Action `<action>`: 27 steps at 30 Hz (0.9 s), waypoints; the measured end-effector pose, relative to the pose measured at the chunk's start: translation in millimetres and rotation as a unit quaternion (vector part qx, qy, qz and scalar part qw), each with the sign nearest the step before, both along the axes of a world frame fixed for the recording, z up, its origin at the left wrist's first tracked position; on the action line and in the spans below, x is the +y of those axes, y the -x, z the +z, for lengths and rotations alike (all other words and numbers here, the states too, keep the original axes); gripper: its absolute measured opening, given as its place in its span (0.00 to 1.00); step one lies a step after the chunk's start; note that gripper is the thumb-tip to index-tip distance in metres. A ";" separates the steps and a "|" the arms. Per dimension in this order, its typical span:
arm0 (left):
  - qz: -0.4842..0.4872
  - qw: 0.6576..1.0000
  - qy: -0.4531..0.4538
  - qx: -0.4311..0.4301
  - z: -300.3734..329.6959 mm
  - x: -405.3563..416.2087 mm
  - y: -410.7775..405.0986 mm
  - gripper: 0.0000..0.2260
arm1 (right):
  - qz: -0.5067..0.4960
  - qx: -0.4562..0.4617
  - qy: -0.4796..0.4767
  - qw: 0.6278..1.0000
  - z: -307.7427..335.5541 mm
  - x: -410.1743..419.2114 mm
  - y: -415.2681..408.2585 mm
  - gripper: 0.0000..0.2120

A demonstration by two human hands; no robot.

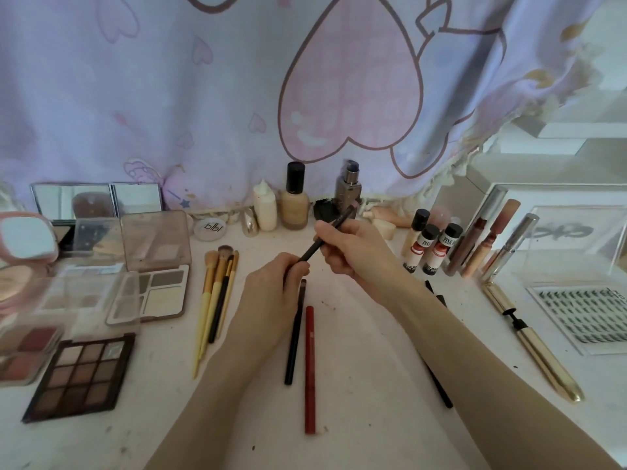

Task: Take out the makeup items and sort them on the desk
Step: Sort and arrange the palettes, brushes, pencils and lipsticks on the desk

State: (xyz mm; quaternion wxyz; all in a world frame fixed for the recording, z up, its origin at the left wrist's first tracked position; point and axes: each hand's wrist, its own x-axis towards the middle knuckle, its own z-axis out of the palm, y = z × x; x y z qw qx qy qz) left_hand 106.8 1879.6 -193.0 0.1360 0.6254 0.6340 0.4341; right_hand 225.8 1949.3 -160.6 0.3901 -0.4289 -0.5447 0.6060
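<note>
Mostly sorted already: palettes (81,374) at 9 o'clock, brushes (217,293) approx 10, lip tubes (481,239) at 2, while left grip (271,286) & right grip (349,245) both pinch a dark pencil (325,235) above table (373,418) centre, probably joining the two liners (302,351) at 6.

Above the bench (373,385), both hands share one dark pencil (325,237): the left hand (271,290) grips its lower end, the right hand (349,247) its middle. Below lie a black pencil (294,337) and a red pencil (309,368), side by side. Brushes (217,296) lie left; the blurred pink tip may be a cap.
</note>
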 end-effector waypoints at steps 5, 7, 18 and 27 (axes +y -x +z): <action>-0.006 1.000 0.012 0.012 4.1 1.5 -1.8 0.07 | -0.012 0.013 -0.010 1.000 -2.2 -0.2 0.4 0.13; -0.009 1.000 0.023 0.006 4.4 2.0 -1.6 0.09 | -0.014 0.013 -0.005 1.000 -2.5 -1.0 1.6 0.13; 0.042 0.999 -0.011 0.000 6.1 -0.8 16.2 0.07 | -0.089 0.044 -0.047 0.994 24.6 10.2 -27.5 0.10; 0.011 0.999 0.014 0.033 -0.6 -1.5 5.9 0.09 | -0.049 -0.079 -0.078 0.993 21.0 -15.7 -45.8 0.14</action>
